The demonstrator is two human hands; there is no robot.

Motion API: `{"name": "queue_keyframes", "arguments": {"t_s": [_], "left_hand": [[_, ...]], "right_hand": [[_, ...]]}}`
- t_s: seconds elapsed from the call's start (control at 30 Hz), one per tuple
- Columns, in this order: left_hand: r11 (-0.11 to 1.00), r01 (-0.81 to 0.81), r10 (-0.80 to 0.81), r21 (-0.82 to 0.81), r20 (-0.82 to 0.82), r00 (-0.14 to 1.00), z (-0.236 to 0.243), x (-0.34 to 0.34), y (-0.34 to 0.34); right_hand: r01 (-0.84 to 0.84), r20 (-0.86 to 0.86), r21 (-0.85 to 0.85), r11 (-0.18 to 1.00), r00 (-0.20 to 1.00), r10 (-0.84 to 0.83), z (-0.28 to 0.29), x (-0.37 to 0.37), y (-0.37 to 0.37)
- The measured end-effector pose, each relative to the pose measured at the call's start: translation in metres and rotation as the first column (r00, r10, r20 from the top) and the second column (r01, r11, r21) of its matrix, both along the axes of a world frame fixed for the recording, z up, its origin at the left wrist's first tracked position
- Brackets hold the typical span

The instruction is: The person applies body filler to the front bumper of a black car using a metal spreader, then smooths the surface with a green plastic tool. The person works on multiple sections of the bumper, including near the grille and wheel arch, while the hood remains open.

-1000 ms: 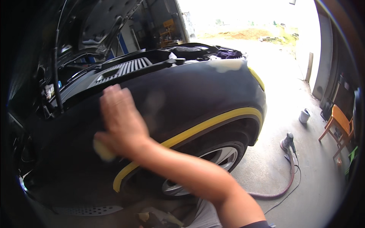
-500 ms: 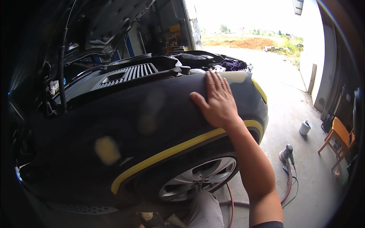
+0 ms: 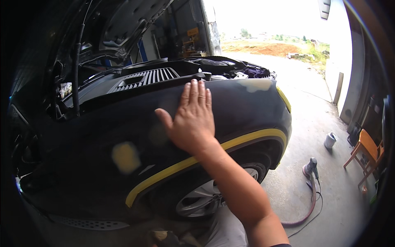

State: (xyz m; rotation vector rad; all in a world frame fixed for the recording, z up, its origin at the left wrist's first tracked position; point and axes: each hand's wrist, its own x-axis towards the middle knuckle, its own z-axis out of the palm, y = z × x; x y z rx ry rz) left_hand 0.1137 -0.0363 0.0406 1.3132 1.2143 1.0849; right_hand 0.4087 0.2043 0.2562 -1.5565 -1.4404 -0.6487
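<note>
My right hand lies open and flat on the upper side of the dark car fender, fingers spread and empty. Beige filler patches show on the fender, one below and left of the hand, another at the upper front. Yellow masking tape follows the wheel arch above the silver wheel. A sliver of skin, apparently my left hand, shows at the bottom edge; its fingers are hidden.
The raised hood stands over the engine bay. On the floor at right are a sander with hose and cord, a white bucket and a wooden chair. A bright doorway opens behind the car's front.
My right hand first swept from the rear part of the fender toward its front, then moved back leftward. It stays open. The view has shifted slightly.
</note>
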Motion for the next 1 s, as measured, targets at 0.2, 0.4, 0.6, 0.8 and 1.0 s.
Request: {"name": "queue_keyframes", "arguments": {"t_s": [0.2, 0.4, 0.6, 0.8, 1.0], "left_hand": [[1.0, 0.021, -0.019, -0.014, 0.088, 0.996, -0.017, -0.012, 0.002], [0.996, 0.04, -0.034, 0.073, -0.077, 0.996, -0.009, -0.014, 0.002], [0.926, 0.084, 0.04, 0.369, -0.318, 0.947, -0.018, -0.027, 0.003], [0.912, 0.117, 0.038, 0.392, -0.366, 0.93, -0.02, -0.03, 0.001], [0.994, -0.095, 0.098, 0.052, -0.051, 0.994, -0.003, -0.009, -0.004]], "right_hand": [[-0.169, 0.02, 0.073, 0.983, 0.986, 0.168, 0.006, -0.066, 0.002], [-0.268, 0.179, 0.081, 0.96, 0.952, 0.25, 0.009, -0.112, 0.012], [-0.437, 0.531, -0.147, 0.888, 0.722, 0.443, 0.014, -0.013, -0.01], [-0.344, 0.63, -0.376, 0.861, 0.586, 0.509, 0.028, 0.082, -0.03], [-0.55, 0.753, -0.353, 0.757, 0.313, 0.579, 0.062, -0.006, 0.021]]}}
